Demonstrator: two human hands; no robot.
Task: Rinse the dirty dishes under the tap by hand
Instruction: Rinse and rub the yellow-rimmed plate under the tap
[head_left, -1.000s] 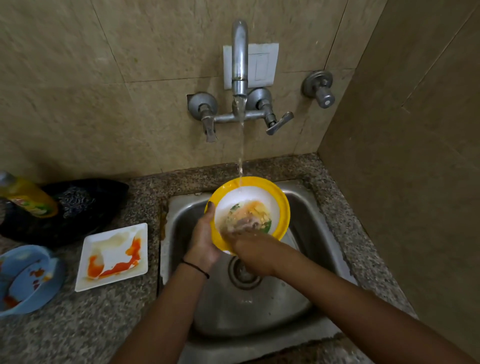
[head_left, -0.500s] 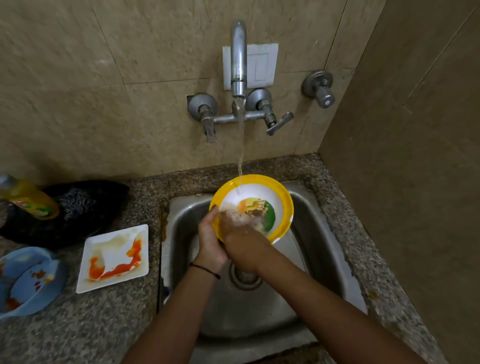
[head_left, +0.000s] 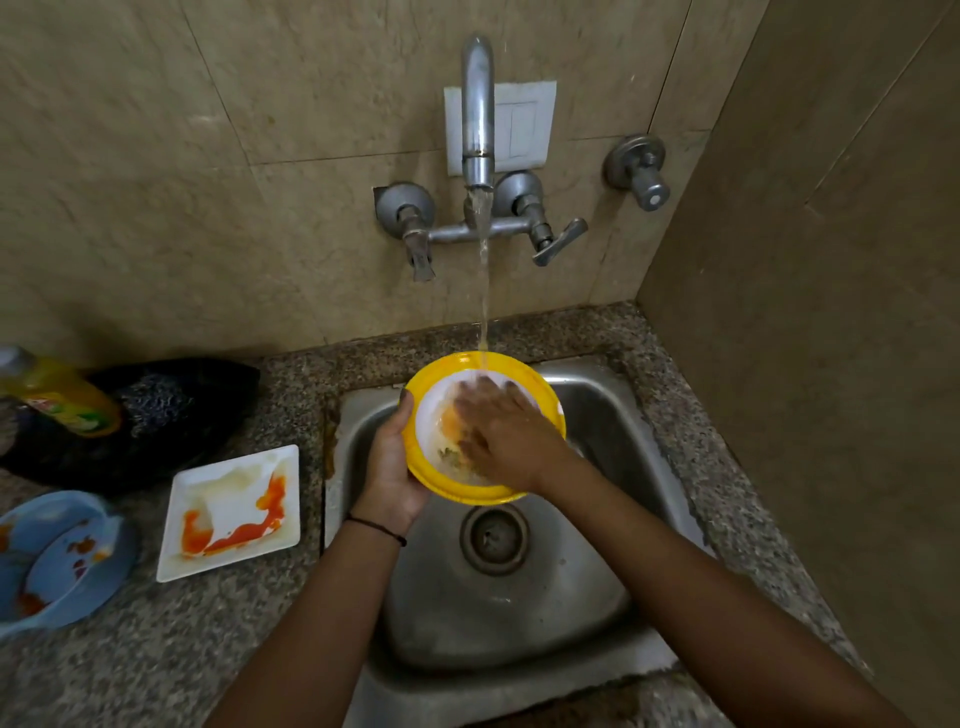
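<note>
A yellow-rimmed bowl (head_left: 441, 382) with a white inside is held tilted over the steel sink (head_left: 613, 431), under the running tap (head_left: 478, 119). My left hand (head_left: 389, 467) grips its left rim, thumb on the edge. Spread flat inside the bowl, my right hand (head_left: 501, 436) lies with straight fingers on the food residue, blurred by motion; the water stream lands at the bowl's far rim by the fingertips. On the counter to the left lie a white square plate (head_left: 231, 512) smeared with orange sauce and blue dishes (head_left: 62, 561) with stains.
A yellow bottle (head_left: 57, 397) lies on a black bag (head_left: 171, 410) at the back left. The granite counter (head_left: 130, 649) surrounds the sink. A wall stands close on the right (head_left: 831, 312). The drain (head_left: 493, 538) sits below the bowl.
My right hand has slid from the bowl's near edge up across its inside toward the far rim. The bowl stays under the stream in my left hand.
</note>
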